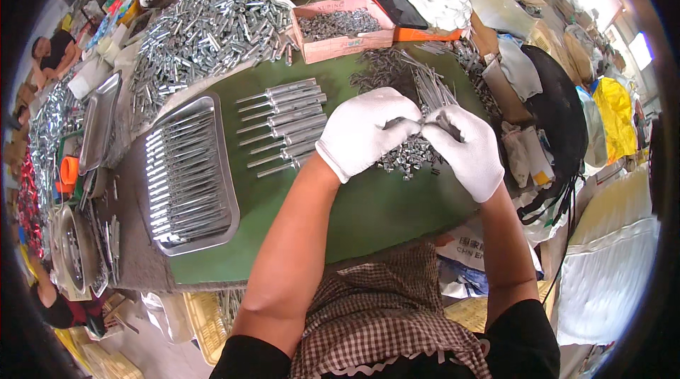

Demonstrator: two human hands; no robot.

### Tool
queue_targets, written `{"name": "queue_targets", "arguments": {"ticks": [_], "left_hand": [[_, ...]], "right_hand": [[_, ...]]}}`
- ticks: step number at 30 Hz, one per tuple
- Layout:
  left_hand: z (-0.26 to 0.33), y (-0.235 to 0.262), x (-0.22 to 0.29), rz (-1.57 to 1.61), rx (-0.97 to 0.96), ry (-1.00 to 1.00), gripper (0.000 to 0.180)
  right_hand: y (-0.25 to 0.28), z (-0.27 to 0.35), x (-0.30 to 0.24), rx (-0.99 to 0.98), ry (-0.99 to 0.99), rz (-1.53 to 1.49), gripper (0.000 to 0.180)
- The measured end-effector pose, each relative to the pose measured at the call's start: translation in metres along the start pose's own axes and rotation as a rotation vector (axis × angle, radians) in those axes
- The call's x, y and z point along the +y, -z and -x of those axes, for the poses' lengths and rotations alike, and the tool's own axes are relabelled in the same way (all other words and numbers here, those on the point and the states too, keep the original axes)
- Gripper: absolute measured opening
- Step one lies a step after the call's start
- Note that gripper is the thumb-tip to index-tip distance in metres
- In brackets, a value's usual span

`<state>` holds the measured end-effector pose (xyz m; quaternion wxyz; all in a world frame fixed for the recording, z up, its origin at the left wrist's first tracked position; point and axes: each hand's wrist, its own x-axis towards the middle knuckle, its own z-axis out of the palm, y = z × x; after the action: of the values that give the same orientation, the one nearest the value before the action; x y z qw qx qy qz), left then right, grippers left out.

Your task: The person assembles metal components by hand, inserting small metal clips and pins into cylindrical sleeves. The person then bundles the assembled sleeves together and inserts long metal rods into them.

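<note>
While our two white-gloved hands meet over the green mat (340,202) in the head view, we see the left hand (368,131) and the right hand (464,152) pressed fingertip to fingertip, pinching between them a small metal piece (423,121); it is too hidden by the gloves to tell its shape, though it seems to lie across from one hand to the other, equally near both. Just beneath and beyond our hands lies a loose heap of small metal sleeves (407,156), with a bundle of thin rods (432,88) above the right hand, long axes pointing away from us. To the left of the left hand, a row of assembled bolts (283,124) lies side by side, long axes running left to right. Farther left sits a steel tray (188,237) of more bolts, and beyond the hands a pink box (343,46) of small parts
</note>
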<state>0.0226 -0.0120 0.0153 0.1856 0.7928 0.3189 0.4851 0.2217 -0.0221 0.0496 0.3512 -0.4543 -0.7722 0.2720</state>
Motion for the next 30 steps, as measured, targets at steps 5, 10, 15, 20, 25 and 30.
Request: {"name": "queue_targets", "arguments": {"ticks": [5,10,15,20,25,30], "left_hand": [[-0.004,-0.001,0.011,0.141,-0.005,0.120,0.016],[0.001,-0.001,0.008,0.137,-0.155,0.085,0.009],[0.007,-0.014,0.012,-0.074,-0.456,0.160,0.016],[0.006,-0.012,0.022,-0.209,-0.622,0.278,0.016],[0.005,-0.010,0.019,-0.246,-0.730,0.364,0.015],[0.008,-0.002,0.012,-0.253,-0.444,0.296,0.015]], "right_hand": [[0.004,0.001,-0.001,-0.001,0.019,0.053,0.017],[0.000,0.017,0.003,-0.031,-0.023,0.113,0.020],[-0.017,0.045,0.014,-0.049,-0.071,0.315,0.016],[-0.021,0.056,0.006,-0.128,-0.094,0.499,0.013],[-0.016,0.051,0.008,-0.106,-0.106,0.554,0.017],[-0.003,0.026,0.010,0.039,0.008,0.450,0.016]]}}
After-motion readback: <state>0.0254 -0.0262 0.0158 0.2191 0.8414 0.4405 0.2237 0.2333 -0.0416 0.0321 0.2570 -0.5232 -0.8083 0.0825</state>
